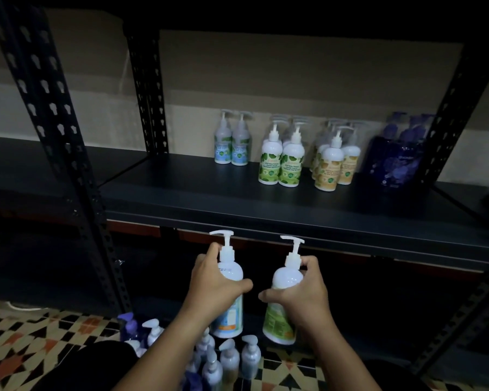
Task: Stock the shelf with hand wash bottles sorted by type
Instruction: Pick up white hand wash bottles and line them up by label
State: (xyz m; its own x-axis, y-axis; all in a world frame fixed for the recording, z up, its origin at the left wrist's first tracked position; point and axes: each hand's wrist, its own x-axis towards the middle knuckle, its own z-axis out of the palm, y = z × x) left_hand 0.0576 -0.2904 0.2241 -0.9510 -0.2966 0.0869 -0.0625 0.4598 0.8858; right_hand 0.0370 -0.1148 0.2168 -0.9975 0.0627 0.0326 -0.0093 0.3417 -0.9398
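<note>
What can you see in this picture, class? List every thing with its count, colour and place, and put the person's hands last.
Shelf rack: one, black metal, filling the view.
Blue-label bottles: two, white pumps, shelf back left.
Green-label bottles: at least two in front, more behind, shelf middle.
Yellow-label bottles: several, exact count unclear, right of the green ones.
Purple bottles: a dark cluster, count unclear, shelf far right.
Floor bottles: several, pale and purple, on the patterned tile floor.
Held blue-label bottle: one, in front of the shelf edge.
Held green-label bottle: one, beside it.
Left hand: grips the blue-label bottle.
Right hand: grips the green-label bottle.
</note>
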